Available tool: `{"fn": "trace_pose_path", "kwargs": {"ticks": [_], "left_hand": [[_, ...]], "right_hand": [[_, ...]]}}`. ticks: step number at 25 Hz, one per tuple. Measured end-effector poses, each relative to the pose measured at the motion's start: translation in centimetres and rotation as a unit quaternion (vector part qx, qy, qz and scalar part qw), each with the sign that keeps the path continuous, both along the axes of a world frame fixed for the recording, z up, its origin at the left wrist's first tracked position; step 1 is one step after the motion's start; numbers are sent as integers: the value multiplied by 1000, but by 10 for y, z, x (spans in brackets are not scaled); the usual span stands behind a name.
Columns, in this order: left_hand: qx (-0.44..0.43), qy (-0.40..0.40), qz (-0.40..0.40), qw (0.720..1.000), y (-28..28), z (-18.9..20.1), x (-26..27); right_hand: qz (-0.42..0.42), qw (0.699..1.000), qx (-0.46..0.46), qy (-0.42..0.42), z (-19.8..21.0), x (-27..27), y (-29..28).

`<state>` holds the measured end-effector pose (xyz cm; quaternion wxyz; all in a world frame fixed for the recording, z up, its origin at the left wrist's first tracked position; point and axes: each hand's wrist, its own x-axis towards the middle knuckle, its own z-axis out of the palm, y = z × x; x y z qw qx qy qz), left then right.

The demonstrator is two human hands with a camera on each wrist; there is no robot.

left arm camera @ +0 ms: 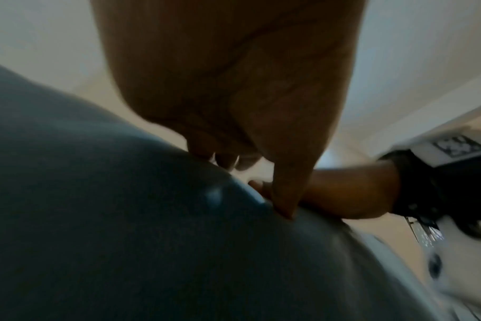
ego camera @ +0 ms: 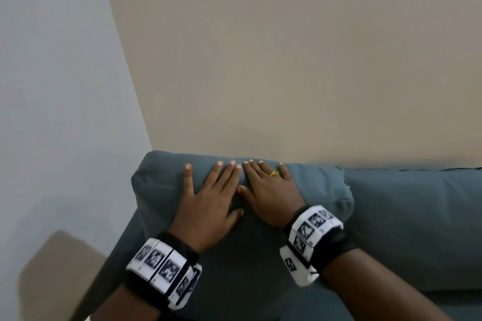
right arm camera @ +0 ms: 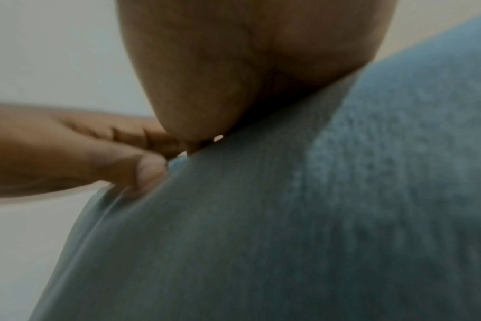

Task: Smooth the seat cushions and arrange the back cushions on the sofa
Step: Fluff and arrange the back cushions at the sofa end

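Note:
A blue-grey back cushion (ego camera: 250,242) leans at the left end of the sofa, its top edge against the beige wall. My left hand (ego camera: 208,195) lies flat on its upper front, fingers straight and spread. My right hand (ego camera: 268,190), with a ring on one finger, presses flat beside it, the fingertips of both almost meeting at the cushion's top. The left wrist view shows my left palm (left arm camera: 234,86) on the cushion (left arm camera: 124,217) and the right hand (left arm camera: 343,191) alongside. The right wrist view shows my right palm (right arm camera: 247,65) on the fabric (right arm camera: 289,217) beside the left hand (right arm camera: 69,152).
A second blue-grey back cushion (ego camera: 417,216) stands to the right, touching the first. The beige wall (ego camera: 287,60) runs close behind the sofa and a grey wall (ego camera: 52,86) closes the left side. A patch of tan floor (ego camera: 57,273) shows at lower left.

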<state>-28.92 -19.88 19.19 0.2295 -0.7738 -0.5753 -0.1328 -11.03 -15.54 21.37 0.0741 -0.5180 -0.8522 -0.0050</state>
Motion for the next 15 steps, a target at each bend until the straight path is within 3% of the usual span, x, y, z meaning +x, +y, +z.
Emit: {"fn": "trace_pose_path", "kwargs": {"ticks": [2,4,5,6,8,9,11,12,13,14,15], "left_hand": [[-49,34,15,998,10,-11,2],[-26,32,36,999,17,-11,-4],[-6,35,38,999,18,-10,-6],[8,31,35,999,20,-10,-6],[6,28,32,999,23,-12,-1],[8,30,26,999,23,-14,3],[30,16,30,999,27,-15,7],[33,12,39,999,30,-15,8],[31,12,42,999,33,-14,8],[32,13,41,999,34,-14,8],[27,11,39,999,34,-15,9]], "right_hand": [[29,998,44,26,32,16,-1],[18,962,200,183,57,38,-6],[0,950,218,224,52,51,-6],[-3,963,175,205,41,59,-7],[-11,998,17,54,14,71,-6],[-24,998,1,66,16,79,-6],[-61,966,56,244,34,94,4],[-66,961,77,256,35,109,6],[-70,967,111,217,29,117,9],[-52,985,107,127,15,122,13],[-48,996,41,68,-7,133,15]]}}
